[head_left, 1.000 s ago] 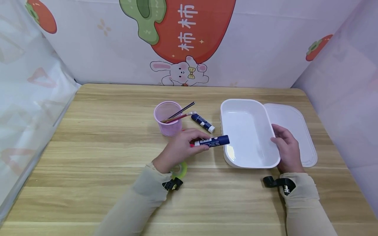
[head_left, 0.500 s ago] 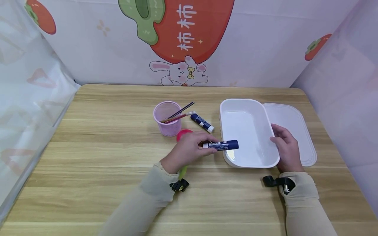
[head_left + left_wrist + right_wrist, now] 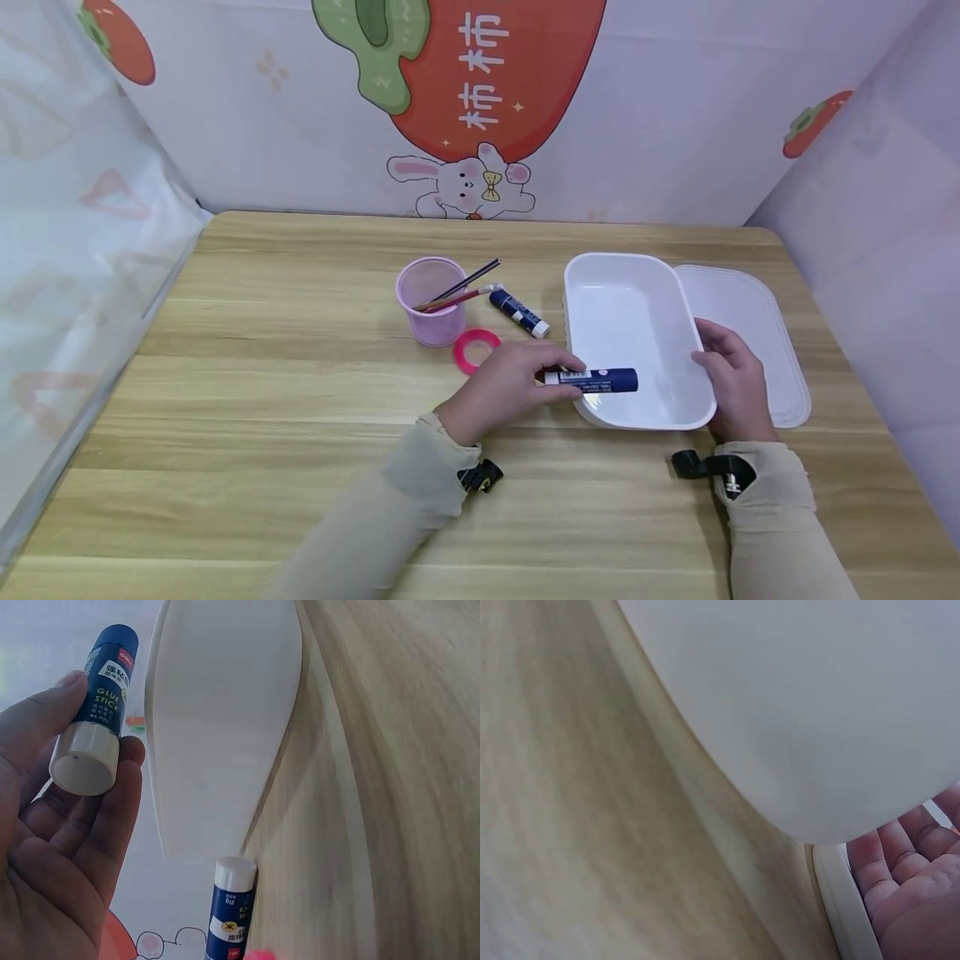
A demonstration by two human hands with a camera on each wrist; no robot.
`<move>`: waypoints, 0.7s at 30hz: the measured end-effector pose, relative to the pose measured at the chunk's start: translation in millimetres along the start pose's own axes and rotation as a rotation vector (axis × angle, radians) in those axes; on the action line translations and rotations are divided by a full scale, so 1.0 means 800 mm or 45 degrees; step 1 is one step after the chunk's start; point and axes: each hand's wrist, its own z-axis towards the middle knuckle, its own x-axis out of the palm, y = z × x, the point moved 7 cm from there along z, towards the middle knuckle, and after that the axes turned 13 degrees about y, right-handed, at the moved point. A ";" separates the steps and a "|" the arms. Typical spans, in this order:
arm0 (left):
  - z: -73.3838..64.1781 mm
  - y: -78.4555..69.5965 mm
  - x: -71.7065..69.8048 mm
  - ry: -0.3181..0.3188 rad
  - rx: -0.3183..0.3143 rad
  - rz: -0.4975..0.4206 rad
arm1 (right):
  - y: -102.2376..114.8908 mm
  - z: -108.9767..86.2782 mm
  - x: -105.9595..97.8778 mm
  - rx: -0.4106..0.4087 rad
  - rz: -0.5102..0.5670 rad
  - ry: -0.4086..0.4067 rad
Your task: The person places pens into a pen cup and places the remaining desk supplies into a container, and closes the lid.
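My left hand (image 3: 510,387) pinches a dark blue glue stick (image 3: 611,381) with a white end between thumb and fingers. The stick lies level above the near left part of a white plastic box (image 3: 622,321), which shows a bare floor. In the left wrist view, the label of the held glue stick (image 3: 105,694) is readable. My right hand (image 3: 735,383) holds the box's right wall, thumb at the rim and fingers outside. In the right wrist view, the box wall (image 3: 802,712) hides part of the right hand (image 3: 922,892).
A white lid (image 3: 768,358) lies partly behind the box's right side. Left of the box is a second glue stick (image 3: 519,313). A pink cup (image 3: 437,327) holds thin sticks (image 3: 468,296), with a red tape roll (image 3: 459,357) beside it. My left hand covers part of the roll.
My left hand has carried the glue stick rightward, from beside the box to above its near left part. The red tape roll has come into view. My right hand stays on the box.
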 end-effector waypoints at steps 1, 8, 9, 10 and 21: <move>0.002 -0.001 0.002 0.006 0.001 0.006 | 0.000 0.000 0.000 0.002 -0.002 -0.001; 0.010 -0.007 0.010 0.014 0.019 0.055 | 0.000 0.000 0.001 0.021 -0.043 0.003; 0.010 -0.007 0.011 0.012 0.017 0.059 | 0.001 0.000 0.002 0.017 -0.041 0.003; 0.011 -0.007 0.012 0.011 0.016 0.061 | 0.000 0.000 0.002 0.015 -0.041 0.005; 0.016 -0.007 0.019 -0.003 0.016 -0.003 | 0.000 -0.001 0.002 0.013 -0.050 0.003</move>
